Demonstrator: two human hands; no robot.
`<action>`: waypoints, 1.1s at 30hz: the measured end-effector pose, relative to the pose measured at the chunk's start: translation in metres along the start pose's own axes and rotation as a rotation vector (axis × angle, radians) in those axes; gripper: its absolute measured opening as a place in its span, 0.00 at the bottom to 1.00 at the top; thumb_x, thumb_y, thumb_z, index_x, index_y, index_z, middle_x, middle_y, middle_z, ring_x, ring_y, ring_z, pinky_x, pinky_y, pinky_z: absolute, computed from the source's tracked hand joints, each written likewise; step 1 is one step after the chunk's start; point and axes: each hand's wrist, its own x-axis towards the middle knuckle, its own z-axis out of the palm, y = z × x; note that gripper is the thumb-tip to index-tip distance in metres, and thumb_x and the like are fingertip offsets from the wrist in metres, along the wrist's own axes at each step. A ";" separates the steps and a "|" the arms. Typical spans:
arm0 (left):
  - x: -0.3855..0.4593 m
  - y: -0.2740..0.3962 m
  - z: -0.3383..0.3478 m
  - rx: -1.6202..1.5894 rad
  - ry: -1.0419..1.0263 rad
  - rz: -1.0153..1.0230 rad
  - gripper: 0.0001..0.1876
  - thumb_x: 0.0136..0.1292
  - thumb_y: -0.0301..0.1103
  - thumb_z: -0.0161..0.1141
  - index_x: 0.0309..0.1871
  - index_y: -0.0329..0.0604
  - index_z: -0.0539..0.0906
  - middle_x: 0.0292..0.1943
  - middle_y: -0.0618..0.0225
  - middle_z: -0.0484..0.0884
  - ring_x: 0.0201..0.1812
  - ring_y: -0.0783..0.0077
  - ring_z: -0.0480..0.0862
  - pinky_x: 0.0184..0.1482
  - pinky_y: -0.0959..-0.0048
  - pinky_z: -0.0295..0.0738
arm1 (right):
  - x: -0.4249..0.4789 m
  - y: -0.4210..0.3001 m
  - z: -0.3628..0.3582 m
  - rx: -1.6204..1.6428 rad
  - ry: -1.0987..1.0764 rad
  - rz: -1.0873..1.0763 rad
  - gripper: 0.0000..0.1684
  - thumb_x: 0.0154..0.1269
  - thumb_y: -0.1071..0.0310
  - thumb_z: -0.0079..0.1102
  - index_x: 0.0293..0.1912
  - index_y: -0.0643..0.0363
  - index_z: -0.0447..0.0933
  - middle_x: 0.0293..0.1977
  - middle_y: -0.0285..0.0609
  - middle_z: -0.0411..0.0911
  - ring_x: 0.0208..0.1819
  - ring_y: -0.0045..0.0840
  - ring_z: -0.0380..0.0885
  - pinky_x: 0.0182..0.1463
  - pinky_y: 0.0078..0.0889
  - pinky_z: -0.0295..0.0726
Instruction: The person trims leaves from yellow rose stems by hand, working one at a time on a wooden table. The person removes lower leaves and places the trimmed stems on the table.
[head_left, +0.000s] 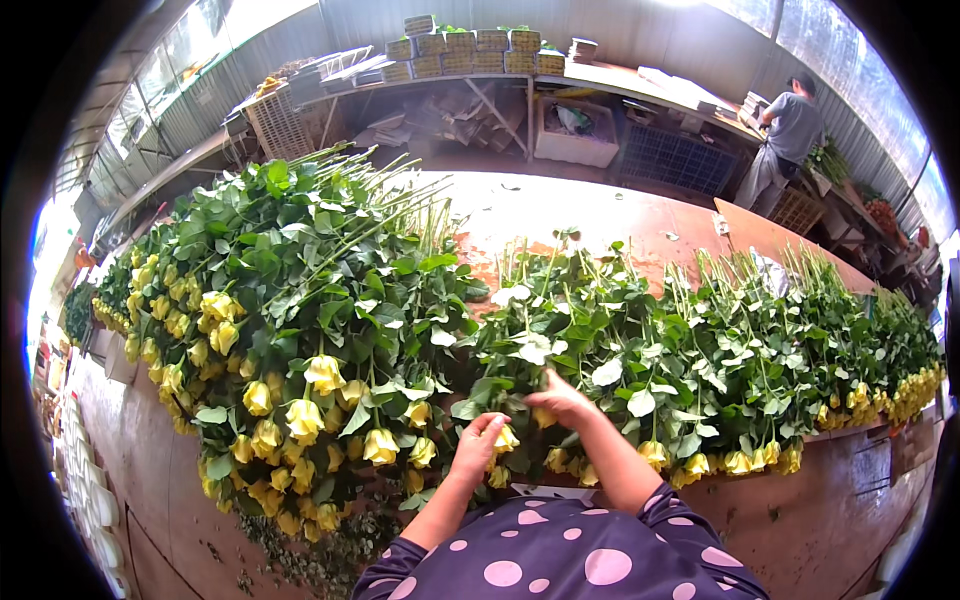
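Observation:
My left hand (476, 445) is closed at the neck of a yellow rose (506, 439), thumb and fingertips pinched together just above the bloom. Just up and to the right, my right hand (564, 401) reaches into green rose leaves (491, 390). Its fingertips are partly lost among the foliage, so its grip cannot be made out. Another yellow rose (543, 418) shows right under that hand. To the left lies a tall heap of yellow roses (305, 421), blooms towards me and stems pointing away. Rows of leafy roses (739, 360) lie to the right, their blooms along the near edge.
The work table (600, 202) stretches away behind the stems. Fallen leaves (315, 547) litter the floor at lower left. White buckets (94, 495) line the far left. A back bench holds stacked wrapped bundles (465, 52); a person (791, 124) stands by it at right.

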 end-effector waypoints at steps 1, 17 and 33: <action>0.000 -0.001 -0.005 -0.079 0.073 -0.024 0.09 0.58 0.34 0.53 0.39 0.40 0.76 0.31 0.74 0.76 0.30 0.84 0.73 0.33 0.84 0.69 | -0.026 -0.039 0.008 -0.004 -0.014 0.085 0.41 0.42 0.77 0.62 0.56 0.65 0.53 0.40 0.44 0.68 0.40 0.25 0.71 0.35 0.26 0.75; 0.011 -0.013 -0.029 -1.148 -0.142 -0.402 0.14 0.55 0.33 0.55 0.41 0.34 0.73 0.37 0.56 0.77 0.42 0.59 0.77 0.46 0.60 0.73 | -0.165 -0.058 -0.035 -1.231 0.752 -0.550 0.21 0.48 0.75 0.46 0.46 0.65 0.69 0.36 0.47 0.69 0.38 0.35 0.67 0.44 0.32 0.67; -0.003 0.007 -0.010 0.140 -0.386 -0.290 0.25 0.56 0.37 0.54 0.54 0.35 0.62 0.46 0.65 0.70 0.46 0.71 0.71 0.46 0.74 0.68 | -0.053 0.008 0.037 -0.581 0.005 -0.081 0.40 0.54 0.60 0.56 0.58 0.72 0.49 0.48 0.54 0.66 0.49 0.27 0.66 0.52 0.24 0.65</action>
